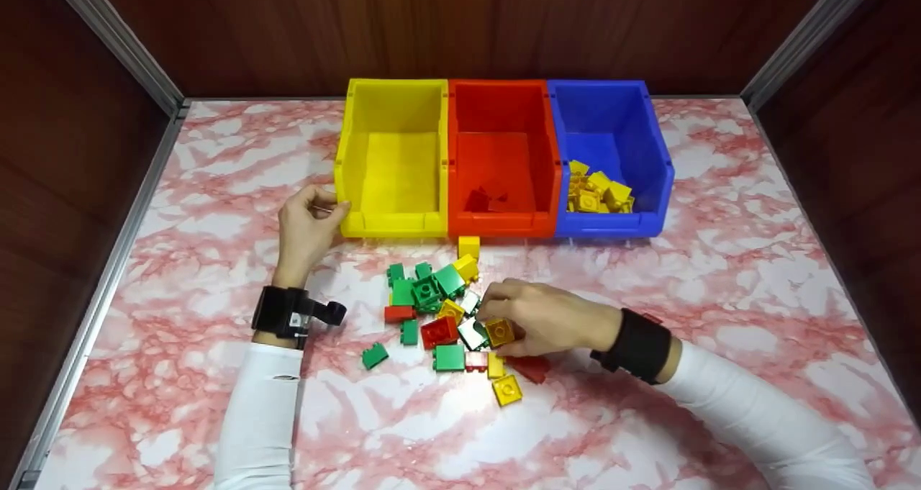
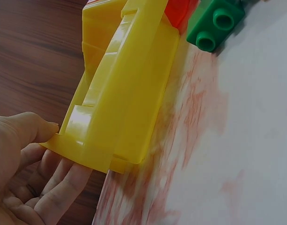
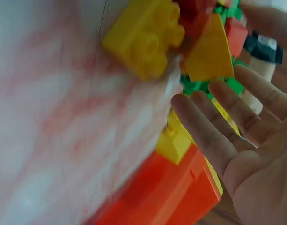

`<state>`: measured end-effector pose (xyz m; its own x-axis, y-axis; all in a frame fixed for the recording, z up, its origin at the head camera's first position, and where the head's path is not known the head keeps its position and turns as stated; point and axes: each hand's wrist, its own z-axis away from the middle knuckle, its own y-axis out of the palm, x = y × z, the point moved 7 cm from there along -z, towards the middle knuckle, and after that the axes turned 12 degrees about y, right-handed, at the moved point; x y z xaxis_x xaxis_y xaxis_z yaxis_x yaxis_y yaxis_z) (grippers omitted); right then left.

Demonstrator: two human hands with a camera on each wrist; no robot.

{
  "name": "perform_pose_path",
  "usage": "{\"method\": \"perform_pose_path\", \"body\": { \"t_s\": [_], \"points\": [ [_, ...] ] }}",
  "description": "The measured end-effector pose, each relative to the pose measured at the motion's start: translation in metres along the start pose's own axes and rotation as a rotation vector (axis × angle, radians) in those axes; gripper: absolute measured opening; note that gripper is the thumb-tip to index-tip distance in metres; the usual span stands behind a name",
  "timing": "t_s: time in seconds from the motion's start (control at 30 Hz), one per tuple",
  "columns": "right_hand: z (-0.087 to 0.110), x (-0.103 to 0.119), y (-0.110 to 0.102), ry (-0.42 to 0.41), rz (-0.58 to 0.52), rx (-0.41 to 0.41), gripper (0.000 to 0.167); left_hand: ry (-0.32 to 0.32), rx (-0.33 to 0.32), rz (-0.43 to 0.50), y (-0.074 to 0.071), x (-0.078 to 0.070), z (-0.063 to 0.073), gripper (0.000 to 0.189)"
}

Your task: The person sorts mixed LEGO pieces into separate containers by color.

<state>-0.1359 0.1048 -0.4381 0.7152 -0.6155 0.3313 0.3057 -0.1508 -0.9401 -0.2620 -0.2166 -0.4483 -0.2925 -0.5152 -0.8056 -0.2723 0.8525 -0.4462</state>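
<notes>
At the front left corner of the yellow bin (image 1: 392, 224), my left hand (image 1: 308, 224) pinches the rim; in the left wrist view the thumb lies on top of the rim and the fingers (image 2: 63, 185) are below it. My right hand (image 1: 536, 317) is over the right side of a pile of toy building bricks. It holds a yellow brick (image 1: 499, 332) between thumb and fingers; the right wrist view has this brick (image 3: 211, 51) at the fingertips. Green bricks (image 1: 450, 358), a red brick (image 1: 439, 332) and another yellow brick (image 1: 507, 389) lie around it.
Joined to the yellow bin are a red bin (image 1: 504, 225) with a few red bricks inside and a blue bin (image 1: 611, 225) holding several yellow bricks (image 1: 601, 191). One yellow brick (image 1: 468, 247) sits against the red bin's front. Dark wood panels (image 1: 460, 29) enclose the marbled table (image 1: 719, 274).
</notes>
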Motion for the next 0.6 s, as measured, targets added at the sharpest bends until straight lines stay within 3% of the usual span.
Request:
{"method": "perform_pose_path", "body": {
  "t_s": [0.17,0.3,0.6],
  "points": [
    [-0.006,0.001,0.007,-0.026,0.003,0.023,0.025,0.003,0.002,-0.011,0.001,0.000,0.000,0.016],
    [-0.006,0.001,0.004,-0.026,-0.004,0.015,0.024,0.003,0.004,-0.015,0.001,0.000,0.000,0.016],
    [0.011,-0.008,-0.033,-0.069,-0.032,-0.122,0.024,0.003,0.005,-0.001,0.000,0.000,0.000,0.015]
  ]
}}
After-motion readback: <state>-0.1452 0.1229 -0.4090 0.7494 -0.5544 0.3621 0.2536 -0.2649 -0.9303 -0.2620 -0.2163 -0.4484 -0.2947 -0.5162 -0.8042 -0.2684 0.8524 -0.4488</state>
